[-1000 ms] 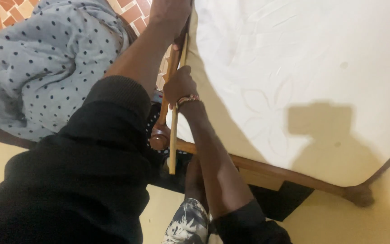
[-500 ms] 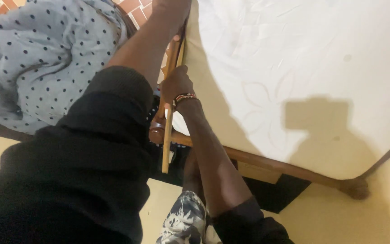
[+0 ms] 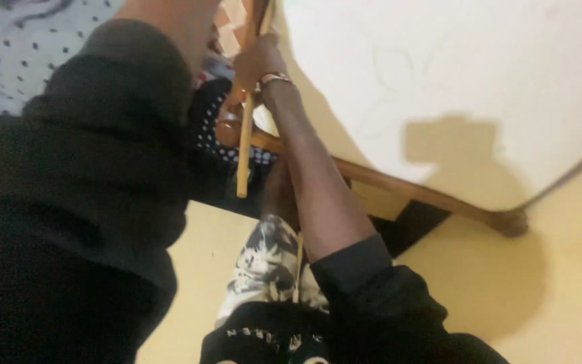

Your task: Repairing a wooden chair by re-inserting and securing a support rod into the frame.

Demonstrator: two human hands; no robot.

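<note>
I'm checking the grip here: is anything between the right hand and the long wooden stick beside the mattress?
Nothing visible. The right hand is closed directly on the long wooden stick at the edge of the white mattress. The left hand is out of frame at the top.

The right hand (image 3: 254,64), at the upper middle of the frame, is closed in a fist, its forearm stretched upward. The left arm reaches past the top edge; its hand is hidden.
</note>
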